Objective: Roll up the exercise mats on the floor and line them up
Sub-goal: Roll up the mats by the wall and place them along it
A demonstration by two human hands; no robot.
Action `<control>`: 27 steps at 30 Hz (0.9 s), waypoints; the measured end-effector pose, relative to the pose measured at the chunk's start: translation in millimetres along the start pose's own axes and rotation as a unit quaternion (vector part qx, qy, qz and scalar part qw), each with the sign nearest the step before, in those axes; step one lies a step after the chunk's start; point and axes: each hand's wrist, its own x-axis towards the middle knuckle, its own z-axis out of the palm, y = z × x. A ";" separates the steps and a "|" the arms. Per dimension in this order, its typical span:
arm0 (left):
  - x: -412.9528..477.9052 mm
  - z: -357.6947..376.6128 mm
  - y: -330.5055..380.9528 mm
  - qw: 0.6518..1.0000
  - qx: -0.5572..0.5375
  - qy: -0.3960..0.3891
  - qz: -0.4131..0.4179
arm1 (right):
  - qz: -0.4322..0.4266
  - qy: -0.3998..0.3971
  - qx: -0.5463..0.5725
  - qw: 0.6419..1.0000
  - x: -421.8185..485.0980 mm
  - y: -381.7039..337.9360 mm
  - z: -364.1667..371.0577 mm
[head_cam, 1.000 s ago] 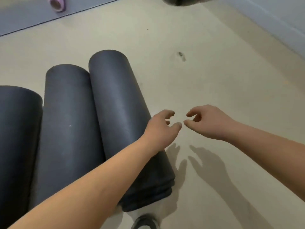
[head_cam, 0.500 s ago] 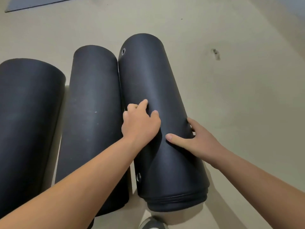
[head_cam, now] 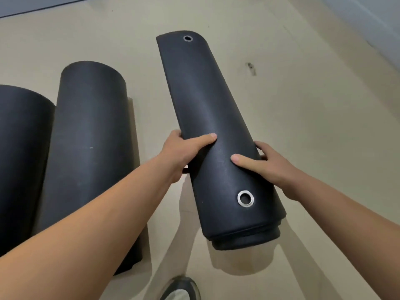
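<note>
Over on your left, two rolled mats (head_cam: 91, 137) lie side by side on the floor (head_cam: 313, 115), while your left hand (head_cam: 184, 152) and right hand (head_cam: 272, 167) grip the third rolled mat (head_cam: 212, 118), raised apart from them, not yet lined up.

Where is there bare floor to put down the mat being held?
Bare floor runs wide to the right of the held mat. A narrower strip lies between it and the nearer rolled mat. The left is crowded.

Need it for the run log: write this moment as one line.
left hand: grips held mat | right hand: grips held mat | held mat: off the floor, apart from neighbouring rolled mat
</note>
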 end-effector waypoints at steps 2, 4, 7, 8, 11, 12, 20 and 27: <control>-0.5 6.4 5.0 1.000 0.019 -0.007 0.008 | 0.014 -0.002 0.032 0.999 -5.1 8.1 -9.9; -2.3 17.8 7.1 0.999 0.025 -0.008 0.028 | 0.023 0.007 0.051 0.998 -10.9 17.2 -20.2; -6.0 42.7 8.5 0.997 0.019 -0.016 0.074 | 0.044 0.010 0.088 0.995 -19.5 34.1 -27.3; -8.2 51.6 10.7 0.995 0.034 -0.025 0.092 | 0.057 0.013 0.098 0.993 -23.1 39.9 -29.0; -14.6 80.0 22.0 0.980 0.110 -0.079 0.145 | 0.111 0.000 0.085 0.990 -38.9 57.2 -42.2; -17.8 91.1 27.0 0.970 0.149 -0.097 0.166 | 0.131 -0.009 0.044 0.990 -46.7 57.1 -53.8; -86.2 225.0 14.9 0.652 0.620 -0.206 0.384 | 0.048 0.160 -0.377 0.911 -113.0 -14.3 -182.3; -86.3 209.3 -52.1 0.468 0.666 -0.156 0.560 | 0.071 0.004 -0.620 0.781 -99.4 51.6 -136.2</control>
